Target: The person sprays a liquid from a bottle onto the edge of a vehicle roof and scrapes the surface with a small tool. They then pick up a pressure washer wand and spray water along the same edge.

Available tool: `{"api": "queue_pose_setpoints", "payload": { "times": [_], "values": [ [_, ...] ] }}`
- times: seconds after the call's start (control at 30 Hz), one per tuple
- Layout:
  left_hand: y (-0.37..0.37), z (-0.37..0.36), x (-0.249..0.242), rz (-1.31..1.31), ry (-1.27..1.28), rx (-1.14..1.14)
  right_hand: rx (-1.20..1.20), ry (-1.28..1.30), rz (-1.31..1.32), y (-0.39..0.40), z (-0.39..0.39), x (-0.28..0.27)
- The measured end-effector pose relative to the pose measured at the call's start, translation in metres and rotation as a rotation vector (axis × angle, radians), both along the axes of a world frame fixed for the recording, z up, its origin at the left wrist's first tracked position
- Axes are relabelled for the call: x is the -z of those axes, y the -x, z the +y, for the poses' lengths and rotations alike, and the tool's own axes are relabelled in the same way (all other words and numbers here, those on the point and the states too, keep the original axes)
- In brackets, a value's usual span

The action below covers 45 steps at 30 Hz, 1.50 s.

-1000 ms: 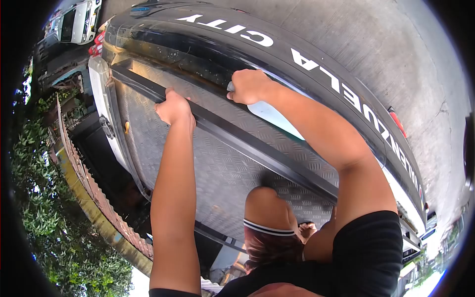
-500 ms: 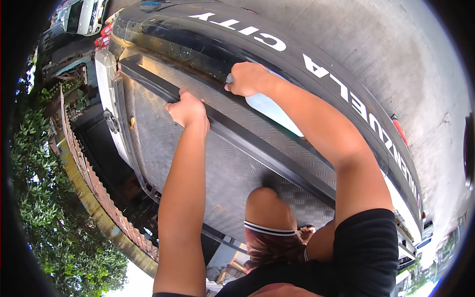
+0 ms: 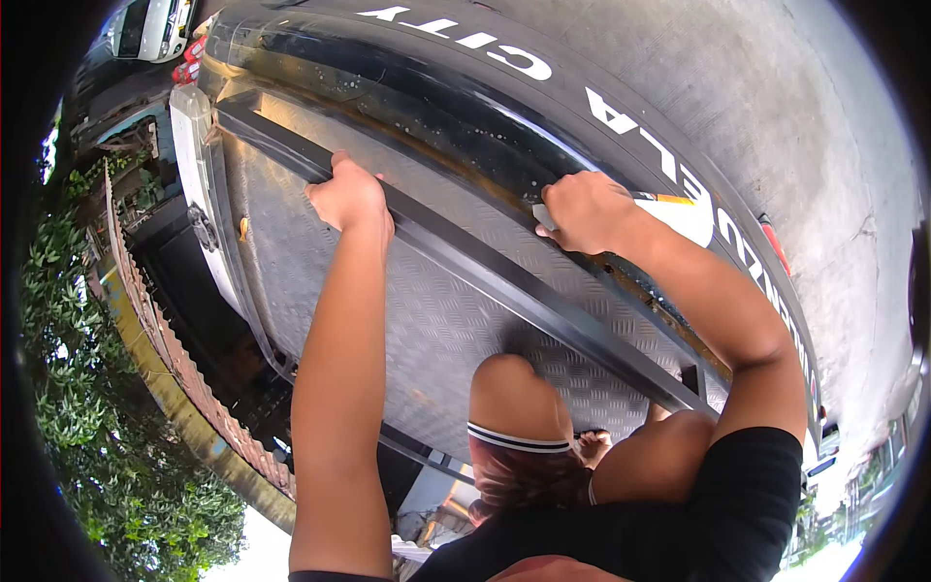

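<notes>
My left hand (image 3: 349, 194) is closed around a long black metal bar (image 3: 485, 276) that runs slantwise over the treadplate floor. My right hand (image 3: 587, 213) is a fist beside the bar, near the dark side wall. A grey end pokes out of the fist at its left. On the other side of the wrist shows a smooth white tool (image 3: 693, 225) with an orange mark, partly covered by my forearm. Its exact kind cannot be made out. My bare knee (image 3: 522, 403) is bent over the floor, below the bar.
The treadplate floor (image 3: 436, 330) lies inside a dark vehicle body with white lettering (image 3: 524, 63) on its side. A white edge panel (image 3: 199, 194) stands at the left. Beyond are a corrugated roof edge (image 3: 194, 373), trees (image 3: 107, 388), a parked white vehicle (image 3: 155, 29) and pavement (image 3: 776, 107).
My right hand has moved right and down along the side wall, carrying the white tool with it. My left hand keeps its grip on the bar. The view has shifted slightly.
</notes>
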State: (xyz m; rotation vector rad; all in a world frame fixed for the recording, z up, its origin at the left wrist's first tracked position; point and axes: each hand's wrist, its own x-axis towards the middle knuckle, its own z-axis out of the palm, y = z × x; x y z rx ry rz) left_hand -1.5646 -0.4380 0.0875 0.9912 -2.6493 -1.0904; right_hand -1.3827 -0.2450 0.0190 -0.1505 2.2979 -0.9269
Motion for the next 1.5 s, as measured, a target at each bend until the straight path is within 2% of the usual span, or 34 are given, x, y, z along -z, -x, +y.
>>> {"api": "queue_pose_setpoints", "payload": {
  "times": [0.23,0.4,0.5,0.7,0.73,0.8,0.9,1.07,1.17,1.2,1.3,1.4,1.5],
  "values": [
    [-0.003,0.009,-0.011,-0.065,0.001,0.018,-0.017,0.097,0.101,0.007,0.003,0.012],
    [-0.005,0.012,-0.013,-0.066,0.008,0.011,-0.071,0.023,0.073,0.03,0.001,-0.003],
    [-0.004,0.012,-0.012,-0.066,0.0,0.002,-0.001,0.076,0.342,0.028,-0.008,0.021],
    [-0.003,0.009,-0.011,-0.076,-0.007,0.009,-0.178,-0.02,0.125,0.042,0.001,-0.003],
    [-0.002,0.008,-0.01,-0.074,-0.003,0.012,-0.173,0.0,0.153,0.039,-0.001,0.001],
    [-0.001,0.005,-0.007,-0.071,-0.003,0.014,-0.164,0.039,0.208,0.027,-0.005,0.012],
    [-0.001,0.007,-0.007,-0.047,-0.019,0.008,-0.226,-0.006,0.098,0.005,-0.003,0.009],
    [0.0,0.003,-0.003,0.008,-0.047,0.003,-0.182,-0.043,-0.05,-0.051,0.007,0.019],
    [-0.002,0.005,-0.006,-0.029,-0.038,0.027,-0.044,0.025,0.069,-0.075,0.01,0.028],
    [-0.003,0.006,-0.007,-0.036,-0.041,0.027,-0.107,0.006,-0.029,-0.077,0.014,0.031],
    [-0.004,0.008,-0.009,-0.049,-0.045,0.03,-0.115,-0.027,-0.062,-0.072,0.016,0.022],
    [-0.006,0.011,-0.012,-0.053,-0.04,0.033,-0.001,0.025,0.127,-0.071,0.011,0.03],
    [-0.005,0.011,-0.012,-0.051,-0.032,0.028,-0.02,0.01,0.088,-0.05,0.012,0.019]
  ]
}}
